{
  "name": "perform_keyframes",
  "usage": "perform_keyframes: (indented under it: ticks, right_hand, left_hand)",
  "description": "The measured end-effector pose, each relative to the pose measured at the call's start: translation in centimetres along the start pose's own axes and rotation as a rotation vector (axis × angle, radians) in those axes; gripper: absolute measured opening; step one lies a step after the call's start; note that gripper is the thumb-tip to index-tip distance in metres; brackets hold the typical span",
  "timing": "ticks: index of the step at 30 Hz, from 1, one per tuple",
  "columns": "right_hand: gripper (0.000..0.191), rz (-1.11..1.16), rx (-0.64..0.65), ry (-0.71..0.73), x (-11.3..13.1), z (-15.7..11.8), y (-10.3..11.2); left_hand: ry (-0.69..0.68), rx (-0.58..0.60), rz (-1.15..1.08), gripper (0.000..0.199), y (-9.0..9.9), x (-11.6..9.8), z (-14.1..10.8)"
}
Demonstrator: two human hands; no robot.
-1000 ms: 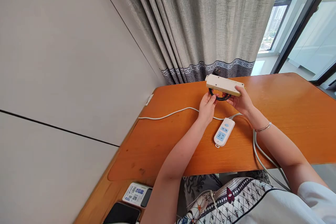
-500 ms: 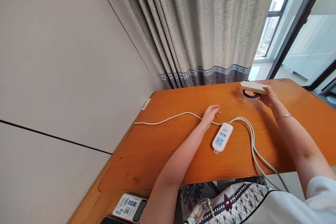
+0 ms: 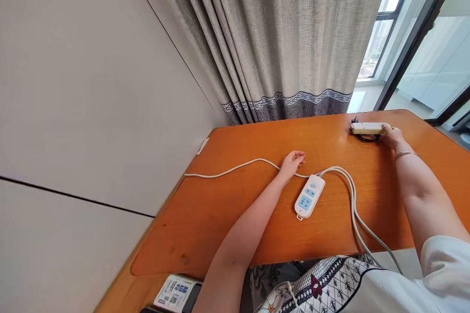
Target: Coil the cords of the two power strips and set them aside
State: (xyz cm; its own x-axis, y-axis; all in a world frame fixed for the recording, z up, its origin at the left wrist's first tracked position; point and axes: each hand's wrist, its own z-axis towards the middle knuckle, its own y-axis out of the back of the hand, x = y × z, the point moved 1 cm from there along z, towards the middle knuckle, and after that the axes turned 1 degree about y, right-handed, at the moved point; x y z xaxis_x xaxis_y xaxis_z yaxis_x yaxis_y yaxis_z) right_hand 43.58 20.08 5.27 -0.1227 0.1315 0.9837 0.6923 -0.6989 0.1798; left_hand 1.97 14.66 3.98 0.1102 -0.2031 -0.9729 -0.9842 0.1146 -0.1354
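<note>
My right hand (image 3: 392, 136) grips the right end of a cream-coloured power strip (image 3: 368, 128) at the far right of the table. A black cord (image 3: 367, 139) is bunched under that strip, and its plug (image 3: 354, 120) pokes out at the left end. My left hand (image 3: 293, 162) is near the table's middle with loosely bent fingers and nothing visible in them. Its wrist crosses the white cable (image 3: 238, 168); whether they touch I cannot tell. Just right of this hand lies a white power strip (image 3: 310, 196) with blue sockets, face up.
The wooden table (image 3: 227, 220) meets a pale wall panel on the left. A grey curtain (image 3: 293, 39) hangs behind it. Doubled white cable (image 3: 353, 200) runs over the front edge. A labelled white box (image 3: 172, 293) sits at the lower left.
My right hand has moved the cream power strip to the right and lowered it to the table. My left hand has hardly moved, and the white power strip stays in place.
</note>
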Motion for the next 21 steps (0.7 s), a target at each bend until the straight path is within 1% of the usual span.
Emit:
perform_keyframes:
  ticks: [3, 8, 10, 12, 15, 17, 19, 20, 21]
  right_hand:
    - [0.012, -0.113, -0.062, -0.028, -0.6, 0.5, 0.1]
    - [0.025, -0.297, -0.192, -0.004, -1.6, 0.6, 0.5]
    - [0.035, -0.323, -0.231, 0.014, -1.7, 0.4, 0.5]
    - [0.040, -0.330, -0.267, 0.032, -1.7, 0.0, 0.3]
    - [0.040, -0.326, -0.358, 0.068, -1.4, -1.0, 0.1]
    - [0.039, -0.314, -0.411, 0.145, -1.0, -1.9, -0.3]
    - [0.037, -0.290, -0.377, 0.290, -0.4, -3.2, -0.9]
    - [0.034, -0.279, -0.314, 0.364, -0.1, -4.1, -1.4]
    - [0.030, -0.269, -0.213, 0.431, 0.2, -5.1, -2.0]
  left_hand:
    - [0.002, 0.012, 0.036, 0.007, 0.1, 0.2, 0.2]
    - [-0.003, 0.035, 0.089, 0.007, 0.3, 0.4, 0.4]
    - [-0.007, 0.044, 0.110, 0.006, 0.4, 0.5, 0.5]
    - [-0.015, 0.054, 0.133, 0.007, 0.5, 0.6, 0.6]
    - [-0.031, 0.073, 0.179, 0.008, 0.6, 0.6, 0.7]
    - [-0.043, 0.097, 0.220, 0.008, 0.6, 0.6, 0.8]
    - [-0.052, 0.141, 0.272, 0.009, 0.8, 0.5, 0.9]
    - [-0.052, 0.171, 0.302, 0.009, 0.9, 0.3, 0.8]
    - [-0.047, 0.202, 0.328, 0.011, 1.2, 0.1, 0.7]
